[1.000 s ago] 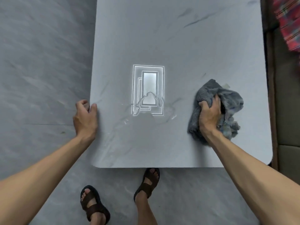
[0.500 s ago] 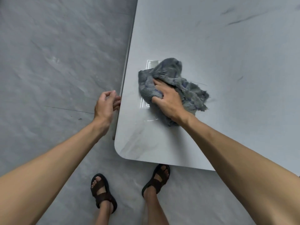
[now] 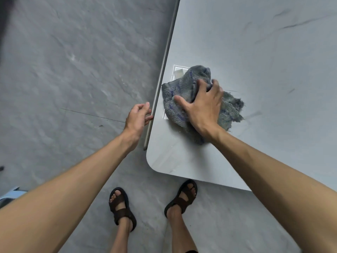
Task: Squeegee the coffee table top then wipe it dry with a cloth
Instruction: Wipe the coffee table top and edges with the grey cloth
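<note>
Grey terry cloth (image 3: 182, 84), flecked with blue thread, was seen bunched on the coffee table top (image 3: 255, 52). It was pinned beneath the right hand (image 3: 202, 105) and reached almost to the table edge beside the left hand (image 3: 137, 115). A bright rectangular reflection (image 3: 177, 71) was left showing on the top just beyond the right hand's fingertips, most of it covered by the cloth.

Compared with the moment before, the cloth had been drawn closer to the edge on the left hand's side, so that hardly any bare top was left between them. The reflection had stayed largely covered. The left hand had been kept beside that same edge.

The right hand was laid palm down with the thumb stretched out toward the left hand. Its fingers were spread and curled into a raised fold of the cloth, so that the fabric was both pressed to the top and gripped. The left hand was held off the side of the table, over the grey stone floor (image 3: 73, 61), with its fingers loosely curled and nothing held. Its fingertips were brought up to the thin metal strip (image 3: 164, 61) along the table's edge, though actual contact could not be made out for certain. Brown sandals (image 3: 121, 205) were worn on the two feet seen below both hands.
</note>
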`<act>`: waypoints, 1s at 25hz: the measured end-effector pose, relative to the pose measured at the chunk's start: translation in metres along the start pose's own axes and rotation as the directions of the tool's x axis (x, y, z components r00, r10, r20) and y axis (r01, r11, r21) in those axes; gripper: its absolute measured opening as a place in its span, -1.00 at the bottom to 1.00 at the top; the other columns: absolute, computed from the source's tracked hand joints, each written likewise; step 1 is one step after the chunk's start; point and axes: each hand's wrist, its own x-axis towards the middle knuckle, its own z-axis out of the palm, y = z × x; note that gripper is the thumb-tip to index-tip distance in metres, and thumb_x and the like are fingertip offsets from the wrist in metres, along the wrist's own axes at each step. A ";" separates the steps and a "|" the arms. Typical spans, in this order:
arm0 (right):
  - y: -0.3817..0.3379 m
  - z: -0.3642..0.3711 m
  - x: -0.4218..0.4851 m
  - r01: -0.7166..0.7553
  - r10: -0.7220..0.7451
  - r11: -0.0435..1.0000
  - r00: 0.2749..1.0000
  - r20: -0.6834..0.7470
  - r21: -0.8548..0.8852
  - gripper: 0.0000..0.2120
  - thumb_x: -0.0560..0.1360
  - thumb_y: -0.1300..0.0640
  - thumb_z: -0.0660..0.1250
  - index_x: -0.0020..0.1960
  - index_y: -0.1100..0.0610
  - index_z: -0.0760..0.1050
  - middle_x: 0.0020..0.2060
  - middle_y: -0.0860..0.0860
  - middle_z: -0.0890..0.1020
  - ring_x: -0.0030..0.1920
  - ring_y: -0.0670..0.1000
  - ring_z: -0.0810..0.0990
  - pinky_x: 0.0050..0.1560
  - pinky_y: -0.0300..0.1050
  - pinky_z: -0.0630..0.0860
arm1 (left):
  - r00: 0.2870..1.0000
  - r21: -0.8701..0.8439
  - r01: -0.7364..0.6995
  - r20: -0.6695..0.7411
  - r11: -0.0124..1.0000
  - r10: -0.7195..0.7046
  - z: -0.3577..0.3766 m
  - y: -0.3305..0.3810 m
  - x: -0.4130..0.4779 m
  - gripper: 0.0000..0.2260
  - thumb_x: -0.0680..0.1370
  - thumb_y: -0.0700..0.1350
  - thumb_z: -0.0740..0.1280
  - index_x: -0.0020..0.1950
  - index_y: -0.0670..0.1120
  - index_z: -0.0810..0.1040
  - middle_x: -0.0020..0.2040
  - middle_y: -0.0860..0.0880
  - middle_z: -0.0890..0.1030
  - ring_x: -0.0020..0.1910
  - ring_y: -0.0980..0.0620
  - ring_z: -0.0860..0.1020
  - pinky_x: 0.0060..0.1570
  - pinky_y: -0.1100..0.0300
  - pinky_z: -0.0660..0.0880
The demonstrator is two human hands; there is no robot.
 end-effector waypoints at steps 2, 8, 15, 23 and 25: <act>-0.018 0.016 0.006 -0.226 0.230 0.971 0.972 0.054 -0.080 -0.06 0.27 -0.53 0.22 0.45 0.04 0.20 0.36 0.27 0.26 0.38 0.29 0.21 0.43 0.21 0.18 | 1.000 0.010 -0.002 -0.001 1.000 0.002 -0.003 -0.003 0.000 -0.70 0.64 -0.01 0.18 0.29 -0.17 0.42 0.20 -0.15 0.54 0.13 -0.08 0.58 0.24 0.08 0.45; -0.021 0.036 -0.008 0.131 -0.134 0.985 0.991 -0.026 -0.110 -0.34 0.31 -0.31 0.23 0.31 -0.01 0.34 0.11 0.09 0.42 0.13 0.11 0.36 0.19 0.06 0.31 | 1.000 -0.009 -0.012 -0.023 1.000 0.012 -0.013 -0.011 0.001 -0.68 0.64 -0.02 0.19 0.31 -0.18 0.41 0.22 -0.15 0.54 0.18 -0.07 0.57 0.28 0.09 0.46; 0.000 0.040 -0.065 0.751 -0.719 0.650 0.657 0.226 -0.113 -0.44 0.38 -0.27 0.24 0.28 -0.01 0.46 0.09 0.08 0.55 0.12 0.15 0.46 0.17 0.08 0.37 | 0.979 0.409 -0.174 -0.027 0.896 0.202 -0.005 -0.022 -0.017 -0.61 0.59 0.08 0.24 0.35 -0.08 0.43 0.24 -0.10 0.59 0.22 -0.08 0.54 0.23 0.05 0.46; 0.130 -0.022 -0.048 0.823 -0.717 0.523 0.565 0.408 -0.222 -0.36 0.43 -0.28 0.23 0.48 -0.16 0.27 0.31 0.02 0.49 0.32 0.11 0.41 0.47 0.30 -0.04 | 0.961 0.796 -0.270 0.187 0.541 0.204 0.030 -0.036 -0.049 -0.43 0.61 0.07 0.19 0.55 -0.13 0.13 0.57 -0.12 0.16 0.51 -0.13 0.24 0.41 0.04 0.24; 0.175 -0.045 -0.051 0.690 -0.610 0.664 0.722 0.325 -0.288 -0.36 0.41 -0.27 0.27 0.46 -0.15 0.32 0.32 0.01 0.48 0.32 0.12 0.41 0.42 0.35 0.04 | 0.967 0.799 -0.246 0.162 0.548 0.198 0.035 -0.033 -0.050 -0.42 0.60 0.06 0.20 0.54 -0.14 0.12 0.56 -0.11 0.17 0.49 -0.14 0.26 0.39 0.01 0.26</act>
